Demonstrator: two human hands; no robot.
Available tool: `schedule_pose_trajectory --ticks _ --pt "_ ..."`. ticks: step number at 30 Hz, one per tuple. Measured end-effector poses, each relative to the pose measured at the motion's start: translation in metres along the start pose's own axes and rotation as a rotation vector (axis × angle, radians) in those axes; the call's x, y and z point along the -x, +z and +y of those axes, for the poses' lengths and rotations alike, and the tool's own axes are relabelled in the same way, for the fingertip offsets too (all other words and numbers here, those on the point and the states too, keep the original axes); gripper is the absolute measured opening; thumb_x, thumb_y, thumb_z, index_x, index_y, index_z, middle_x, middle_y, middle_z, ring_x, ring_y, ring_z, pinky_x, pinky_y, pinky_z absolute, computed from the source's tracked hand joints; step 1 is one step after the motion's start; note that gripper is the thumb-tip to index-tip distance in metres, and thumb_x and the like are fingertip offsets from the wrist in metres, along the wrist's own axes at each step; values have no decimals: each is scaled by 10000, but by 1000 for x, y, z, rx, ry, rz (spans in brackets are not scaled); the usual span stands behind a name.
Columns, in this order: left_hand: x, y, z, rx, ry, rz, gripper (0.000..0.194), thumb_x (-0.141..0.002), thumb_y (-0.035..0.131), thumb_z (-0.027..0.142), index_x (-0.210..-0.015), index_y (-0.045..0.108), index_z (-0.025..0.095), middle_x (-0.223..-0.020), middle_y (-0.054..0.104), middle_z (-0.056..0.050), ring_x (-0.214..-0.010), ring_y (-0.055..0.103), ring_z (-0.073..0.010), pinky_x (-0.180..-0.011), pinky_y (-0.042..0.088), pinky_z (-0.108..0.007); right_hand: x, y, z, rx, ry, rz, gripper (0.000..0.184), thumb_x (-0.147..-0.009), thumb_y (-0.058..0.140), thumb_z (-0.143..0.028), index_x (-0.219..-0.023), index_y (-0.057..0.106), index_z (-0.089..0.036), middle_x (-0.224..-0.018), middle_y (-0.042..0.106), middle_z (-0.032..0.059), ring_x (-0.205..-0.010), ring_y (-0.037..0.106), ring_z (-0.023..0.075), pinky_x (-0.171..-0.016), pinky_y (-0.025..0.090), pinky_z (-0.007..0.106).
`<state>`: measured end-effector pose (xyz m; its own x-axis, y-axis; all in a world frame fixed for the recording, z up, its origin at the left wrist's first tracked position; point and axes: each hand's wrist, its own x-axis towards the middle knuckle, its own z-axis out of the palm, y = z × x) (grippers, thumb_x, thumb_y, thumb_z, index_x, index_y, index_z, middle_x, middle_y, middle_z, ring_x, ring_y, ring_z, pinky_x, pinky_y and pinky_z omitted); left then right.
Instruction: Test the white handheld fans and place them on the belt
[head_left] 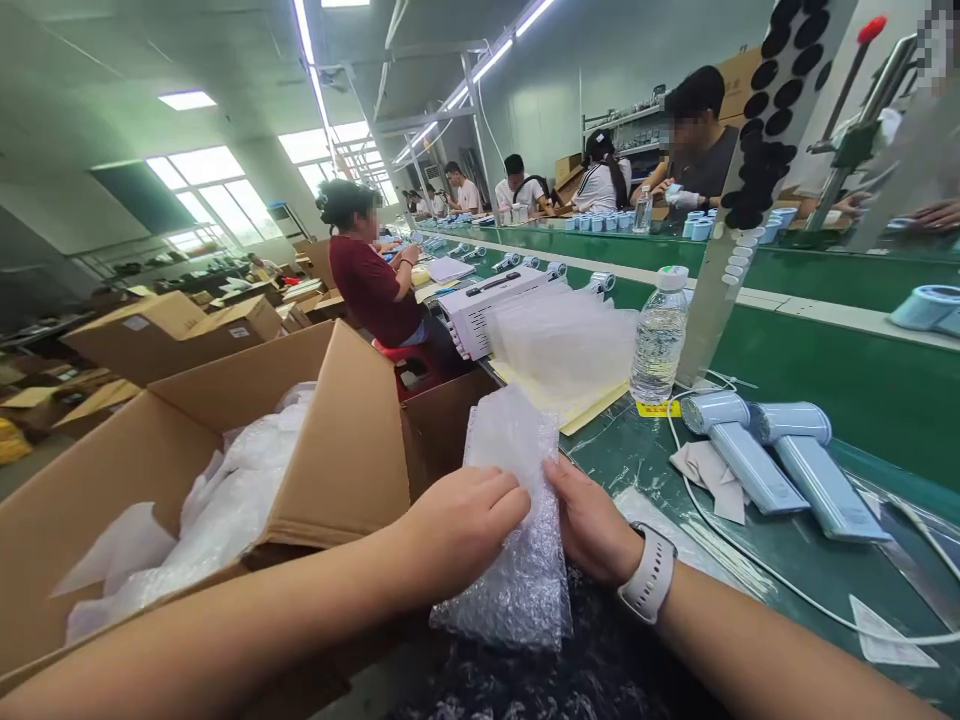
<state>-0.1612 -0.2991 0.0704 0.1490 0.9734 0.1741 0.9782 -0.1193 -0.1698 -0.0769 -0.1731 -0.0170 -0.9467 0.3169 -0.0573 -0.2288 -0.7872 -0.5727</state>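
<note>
In front of me is a clear bubble wrap bag (525, 590), held upright between both hands, with a thin translucent white flap or sheet at its upper end. My left hand (472, 515) has its fingers curled and pinched on the upper left face of the bag. Its right edge is gripped by my right hand (592, 520), thumb in front and the other fingers hidden behind. A pale watch sits on the right wrist. What the bag contains, if anything, cannot be made out. Just beyond it, a stack of translucent bags (566, 340) lies on yellow paper (592, 405).
At left, an open cardboard box (337, 450) holds bubble wrap packages (240, 500). A water bottle (660, 340) and two light blue hair-dryer-like devices (757, 465) (832, 480) with a white cable (682, 480) occupy the green bench. A co-worker in dark red (367, 285) sits ahead; others line the conveyor (825, 370).
</note>
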Motion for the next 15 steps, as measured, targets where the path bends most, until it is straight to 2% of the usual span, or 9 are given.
schedule_pose_trajectory --ticks 3,6,8,10,13,15 --pt "-4 1 4 119 -67 -156 115 -753 515 96 -797 496 200 -777 620 -33 -725 547 -189 -702 454 -316 3 2 -1 -13 -23 -43 411 -752 788 -520 -1022 688 -226 -1092 754 47 -1131 624 273 -1026 417 433" --pt "-9 -1 8 212 -50 -301 78 -810 590 207 -792 515 200 -790 660 -30 -739 590 -194 -743 452 -324 5 2 -2 21 -1 -123 508 -734 803 -531 -1112 663 -221 -1086 750 52 -1054 658 263 -975 450 416" --pt "-10 -2 9 247 -27 -391 154 -826 650 307 -795 546 199 -794 680 -30 -725 607 -200 -709 442 -318 6 0 -2 78 41 -131 574 -673 866 -468 -1137 645 -212 -1040 757 51 -952 685 249 -902 480 393" --pt "-9 -3 7 340 2 -442 240 -802 708 401 -815 582 198 -819 695 -26 -712 613 -195 -688 432 -308 4 -4 -1 132 64 -82 584 -621 906 -403 -1100 644 -196 -974 762 43 -853 689 224 -826 493 360" --pt "-9 -5 -5 612 -34 -420 283 -846 644 472 -793 602 197 -783 679 -5 -681 595 -162 -665 413 -278 1 -9 0 177 25 11 544 -602 914 -398 -1020 647 -177 -915 761 40 -788 674 206 -783 494 345" --pt "-10 -5 -17 702 -228 -264 360 -912 506 458 -672 538 191 -652 585 10 -610 523 -140 -605 371 -262 -1 -10 -1 193 -13 50 555 -597 912 -423 -1014 646 -172 -920 761 49 -805 676 222 -797 497 363"
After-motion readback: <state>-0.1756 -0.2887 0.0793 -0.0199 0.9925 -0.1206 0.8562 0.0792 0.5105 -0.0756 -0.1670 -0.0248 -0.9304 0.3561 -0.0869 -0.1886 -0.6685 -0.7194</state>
